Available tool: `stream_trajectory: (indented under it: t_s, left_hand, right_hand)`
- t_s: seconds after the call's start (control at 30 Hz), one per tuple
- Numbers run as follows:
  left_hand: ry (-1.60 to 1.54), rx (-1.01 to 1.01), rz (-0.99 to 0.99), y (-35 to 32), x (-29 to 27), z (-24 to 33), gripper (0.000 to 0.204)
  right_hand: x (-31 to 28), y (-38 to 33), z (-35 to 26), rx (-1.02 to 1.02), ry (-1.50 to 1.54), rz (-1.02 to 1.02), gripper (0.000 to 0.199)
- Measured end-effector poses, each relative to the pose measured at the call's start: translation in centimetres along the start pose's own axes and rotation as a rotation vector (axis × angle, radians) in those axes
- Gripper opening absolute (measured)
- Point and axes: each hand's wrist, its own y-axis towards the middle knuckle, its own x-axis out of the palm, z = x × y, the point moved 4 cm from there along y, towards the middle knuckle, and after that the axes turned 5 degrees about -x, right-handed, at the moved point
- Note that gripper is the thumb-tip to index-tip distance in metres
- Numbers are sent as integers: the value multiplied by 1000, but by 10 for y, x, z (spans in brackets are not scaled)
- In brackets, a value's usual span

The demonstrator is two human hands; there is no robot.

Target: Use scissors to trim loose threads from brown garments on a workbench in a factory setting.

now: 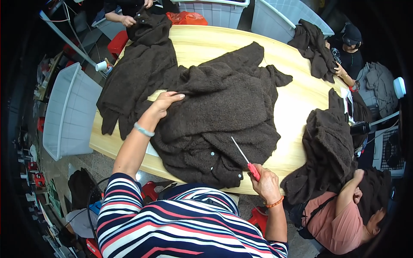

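A dark brown knitted cardigan (223,103) with shiny buttons lies bunched across the table in front of me. My left hand (165,103) pinches a fold of it at its left side, thumb on top. In my right hand (266,185), low on the right by the table's near edge, is a red-handled tool (254,171) with a thin pointed metal blade. That blade points up and to the left over the knit; its exact kind is not clear. Several buttons show on the cardigan's lower part, left of the tool.
The pale wooden table (297,101) also carries a brown garment (137,69) at left, held by a person at the far end. Other people handle brown garments (329,142) along the right side. Grey plastic bins (71,112) stand around, and a red bag (187,18) lies at the far edge.
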Motion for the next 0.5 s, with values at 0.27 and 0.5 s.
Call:
stream_trajectory:
  t_s: [0.27,0.5]
  left_hand:
    - [-403,-164,-342,-35,56,-78,16]
    - [-585,-189,-285,-26,47,-103,28]
  right_hand:
    - [-12,17,-35,-142,49,-106,28]
    - [-2,24,-45,-139,-86,-222,26]
